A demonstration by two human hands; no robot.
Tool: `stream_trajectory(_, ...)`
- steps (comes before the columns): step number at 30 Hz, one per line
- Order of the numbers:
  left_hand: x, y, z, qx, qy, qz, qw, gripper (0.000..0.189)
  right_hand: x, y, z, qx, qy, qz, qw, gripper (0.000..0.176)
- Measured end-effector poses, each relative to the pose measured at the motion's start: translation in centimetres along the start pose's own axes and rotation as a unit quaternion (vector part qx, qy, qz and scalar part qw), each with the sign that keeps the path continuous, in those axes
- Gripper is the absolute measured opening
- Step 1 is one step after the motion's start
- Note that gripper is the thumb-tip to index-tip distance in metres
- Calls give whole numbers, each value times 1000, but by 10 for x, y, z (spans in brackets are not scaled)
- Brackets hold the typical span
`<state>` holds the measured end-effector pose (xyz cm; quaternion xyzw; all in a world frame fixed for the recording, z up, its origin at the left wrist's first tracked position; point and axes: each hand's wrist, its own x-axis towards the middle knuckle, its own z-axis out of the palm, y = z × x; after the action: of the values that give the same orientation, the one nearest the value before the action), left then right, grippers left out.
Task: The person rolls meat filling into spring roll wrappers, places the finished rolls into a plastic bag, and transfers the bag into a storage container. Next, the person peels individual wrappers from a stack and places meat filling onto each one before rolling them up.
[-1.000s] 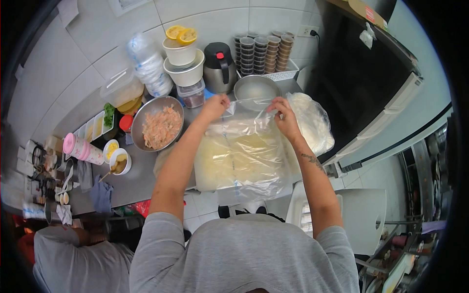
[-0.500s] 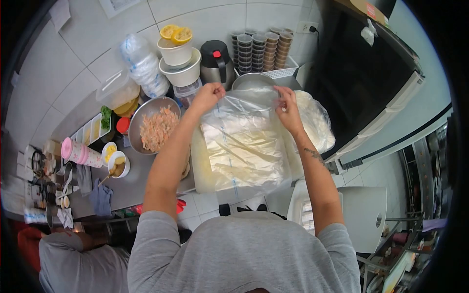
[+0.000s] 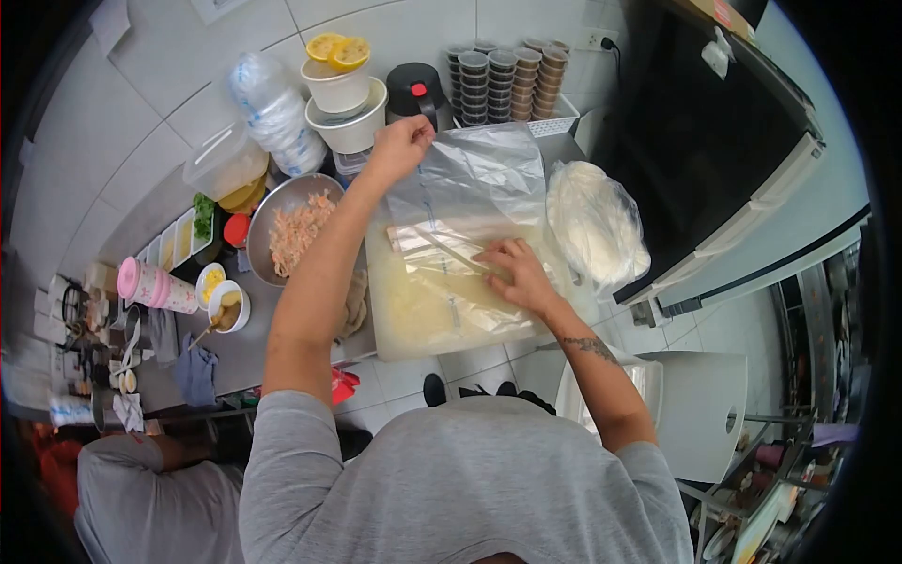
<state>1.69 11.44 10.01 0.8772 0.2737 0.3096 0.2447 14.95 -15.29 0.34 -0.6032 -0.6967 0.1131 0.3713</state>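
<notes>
A clear plastic bag (image 3: 484,179) stretches over a pale, yellowish cutting board (image 3: 399,324) on the counter. My left hand (image 3: 404,148) is closed in a pinch on the bag's far left corner, raised above the board. Lower down, my right hand (image 3: 515,274) rests on the plastic with its fingers apart. Creased, shiny plastic lies flat under that hand. Right of the board sits another clear bag (image 3: 598,226) filled with something white and lumpy.
A metal bowl of shredded orange-and-white food (image 3: 303,230) stands left of the board. Behind are stacked white tubs (image 3: 346,122), a thermos jug (image 3: 413,92) and lidded sauce cups (image 3: 498,85). A dark appliance (image 3: 709,141) borders the right side. Another person's grey shirt (image 3: 155,498) shows lower left.
My right hand has left the bag's far right edge and come down onto the middle of the plastic. The bag's far part now lies flatter and farther back. My left hand has risen slightly.
</notes>
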Motion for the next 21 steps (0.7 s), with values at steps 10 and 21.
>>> stream_trajectory(10,-11,23,-6,49,-4,67,997,12,-4,7,29,-63,41,20,997,35)
stream_trajectory(21,-21,37,-4,63,-19,83,994,12,-12,-36,59,-159,54,23,985,39)
